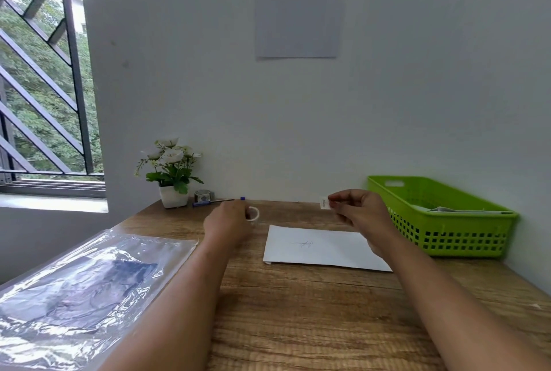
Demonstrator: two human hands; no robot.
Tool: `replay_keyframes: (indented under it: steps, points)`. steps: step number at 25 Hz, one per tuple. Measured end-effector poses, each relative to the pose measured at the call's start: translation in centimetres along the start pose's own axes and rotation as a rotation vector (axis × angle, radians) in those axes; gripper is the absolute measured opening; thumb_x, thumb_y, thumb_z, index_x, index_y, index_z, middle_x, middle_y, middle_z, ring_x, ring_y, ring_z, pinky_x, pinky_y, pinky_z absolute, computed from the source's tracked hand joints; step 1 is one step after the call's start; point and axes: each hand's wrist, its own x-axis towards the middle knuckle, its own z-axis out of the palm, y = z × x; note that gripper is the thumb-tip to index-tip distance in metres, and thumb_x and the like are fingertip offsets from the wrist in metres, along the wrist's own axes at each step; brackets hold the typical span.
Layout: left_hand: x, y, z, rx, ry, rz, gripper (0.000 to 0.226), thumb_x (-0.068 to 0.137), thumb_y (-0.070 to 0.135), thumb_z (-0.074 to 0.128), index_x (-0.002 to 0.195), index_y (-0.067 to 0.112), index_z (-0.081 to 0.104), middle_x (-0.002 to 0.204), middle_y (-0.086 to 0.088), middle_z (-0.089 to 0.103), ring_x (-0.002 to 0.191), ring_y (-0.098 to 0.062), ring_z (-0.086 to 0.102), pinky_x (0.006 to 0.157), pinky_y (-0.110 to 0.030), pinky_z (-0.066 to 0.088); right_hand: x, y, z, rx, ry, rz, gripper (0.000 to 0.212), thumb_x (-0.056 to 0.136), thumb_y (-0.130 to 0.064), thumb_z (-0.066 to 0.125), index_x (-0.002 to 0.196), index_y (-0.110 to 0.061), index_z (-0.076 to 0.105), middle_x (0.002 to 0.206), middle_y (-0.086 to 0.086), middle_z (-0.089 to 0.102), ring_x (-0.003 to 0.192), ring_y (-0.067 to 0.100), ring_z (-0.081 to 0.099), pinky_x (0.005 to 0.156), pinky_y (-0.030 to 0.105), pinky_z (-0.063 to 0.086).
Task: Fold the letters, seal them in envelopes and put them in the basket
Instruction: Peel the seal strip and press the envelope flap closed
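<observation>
A wooden counter meets a white wall, with one white envelope flat at its middle. Left of the envelope lies one clear plastic sleeve. Behind it to the left stand one potted flower, one small roll and one pen. Just left of the envelope, the left hand curls its fingers round one white tape ring. Over the envelope's right end, the right hand pinches one small white strip, and its forearm hides that corner. Right of the envelope sits one green basket holding paper.
</observation>
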Motion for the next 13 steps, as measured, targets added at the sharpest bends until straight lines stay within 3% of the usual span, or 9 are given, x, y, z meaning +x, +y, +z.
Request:
replay_keyframes:
  steps: [4, 9, 13]
  points:
    - [0.3, -1.6, 0.9, -0.027, -0.053, -0.136, 0.019, 0.09, 0.021, 0.053, 0.106, 0.023, 0.062, 0.109, -0.002, 0.063, 0.091, -0.019, 0.057, 0.068, -0.031, 0.045, 0.0, -0.1, -0.1, 0.016, 0.0, -0.015, 0.024, 0.08, 0.005, 0.068, 0.098, -0.011, 0.067, 0.062, 0.0, 0.058, 0.061, 0.008, 0.058, 0.059, 0.015, 0.053]
    - [0.0, -1.3, 1.2, -0.044, 0.079, -0.112, 0.029, 0.086, 0.01, 0.061, 0.113, 0.016, 0.056, 0.119, -0.006, 0.052, 0.109, -0.023, 0.05, 0.079, -0.035, 0.05, 0.1, 0.0, 0.0, 0.016, 0.015, 0.011, 0.02, 0.082, 0.004, 0.067, 0.1, -0.005, 0.066, 0.066, 0.003, 0.06, 0.065, 0.011, 0.06, 0.063, 0.018, 0.052]
    - [-0.3, -0.6, 0.7, -0.14, 0.121, -0.123, 0.03, 0.084, 0.005, 0.061, 0.109, 0.015, 0.046, 0.108, -0.008, 0.057, 0.091, -0.022, 0.055, 0.066, -0.033, 0.043, 0.0, -0.5, -0.1, -0.049, 0.01, 0.03, 0.009, 0.085, 0.003, 0.063, 0.088, -0.005, 0.066, 0.073, 0.007, 0.061, 0.062, 0.014, 0.053, 0.056, 0.021, 0.046]
